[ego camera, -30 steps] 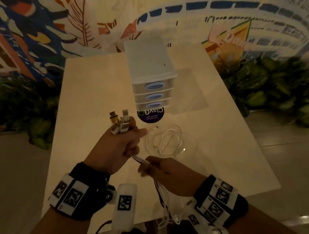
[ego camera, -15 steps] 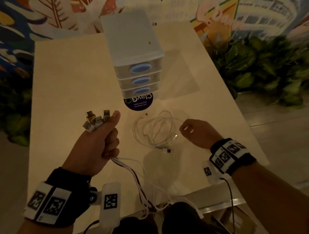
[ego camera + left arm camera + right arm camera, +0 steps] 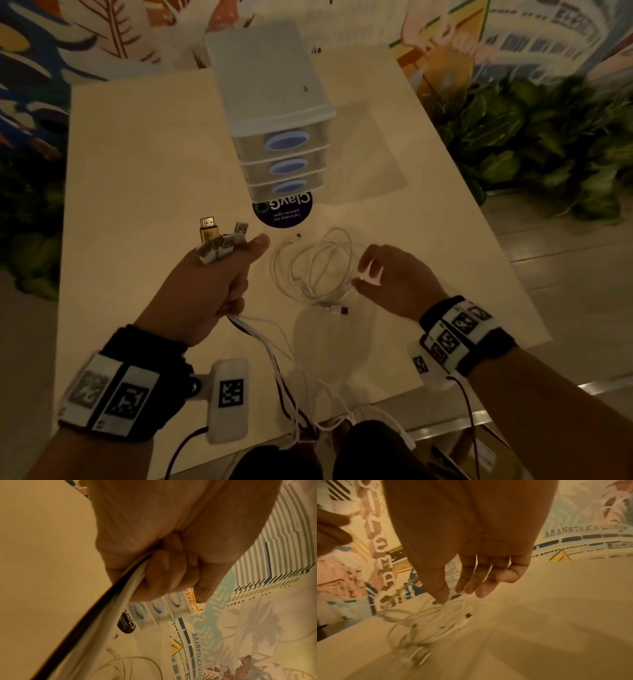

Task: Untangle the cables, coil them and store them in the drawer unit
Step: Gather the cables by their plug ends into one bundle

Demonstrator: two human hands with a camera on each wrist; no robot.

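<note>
My left hand (image 3: 239,270) is raised over the table in a fist, gripping a cable bundle (image 3: 274,353). A gold plug and several silver USB plugs (image 3: 219,240) stick out above the fist. The bundle's white and dark cords (image 3: 120,588) hang from the fist (image 3: 171,568) over the table's near edge. A loosely coiled white cable (image 3: 315,270) lies on the table. My right hand (image 3: 368,274) pinches its right edge between thumb and fingers (image 3: 452,596); the coil (image 3: 423,623) spreads below them. The white drawer unit (image 3: 274,102) stands behind, all three drawers shut.
A dark round sticker (image 3: 284,214) lies on the pale table (image 3: 137,171) just in front of the drawer unit. Leafy plants (image 3: 548,137) border the table's right and left sides. A painted mural wall rises behind. The table's near edge sits close to my body.
My right hand let go of the hanging cords below my left fist, moved right to the coiled white cable and took its right edge. The left hand kept its grip.
</note>
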